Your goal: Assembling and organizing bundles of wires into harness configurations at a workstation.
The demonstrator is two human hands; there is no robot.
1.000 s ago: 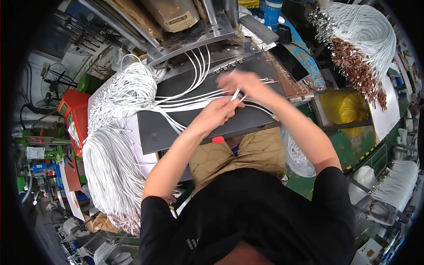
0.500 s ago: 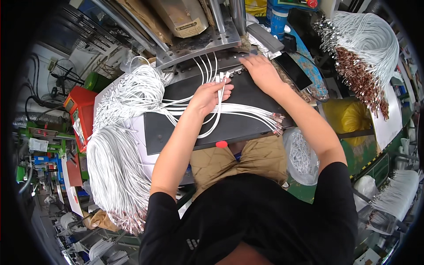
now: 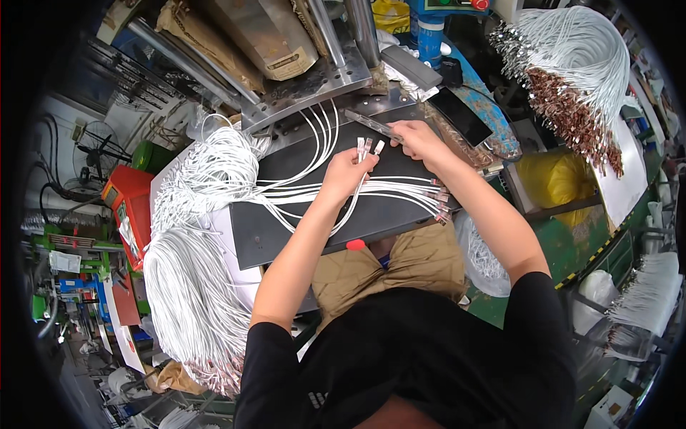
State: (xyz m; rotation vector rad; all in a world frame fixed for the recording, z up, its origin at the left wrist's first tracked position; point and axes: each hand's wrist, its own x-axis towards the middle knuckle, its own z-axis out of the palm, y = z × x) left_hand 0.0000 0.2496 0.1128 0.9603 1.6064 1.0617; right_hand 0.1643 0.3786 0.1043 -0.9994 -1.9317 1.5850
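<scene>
My left hand (image 3: pixel 348 173) is closed around a few white cables (image 3: pixel 355 193), whose plug ends (image 3: pixel 367 146) stick up past the fingers. To the right, my right hand (image 3: pixel 421 141) pinches one end of a thin grey metal strip (image 3: pixel 371 123), which slants up and left toward the press. What the strip exactly is I cannot make out. Several more white cables (image 3: pixel 325 136) run from beneath the steel press plate (image 3: pixel 307 93) down over the black work board (image 3: pixel 261 232). Others lie across that board, with reddish-brown ends (image 3: pixel 439 207) at its right.
Heaped white cables (image 3: pixel 193 286) lie at the left beside a red box (image 3: pixel 128 186). A phone (image 3: pixel 459 116) lies right of the press. Another cable bundle (image 3: pixel 572 64) is at the far right, and a clear bag (image 3: pixel 486 250) hangs below the board.
My right hand has gone from resting with fingers spread by the press to pinching the metal strip, now lifted. My left hand has shifted slightly with its cables, plug ends fanned apart.
</scene>
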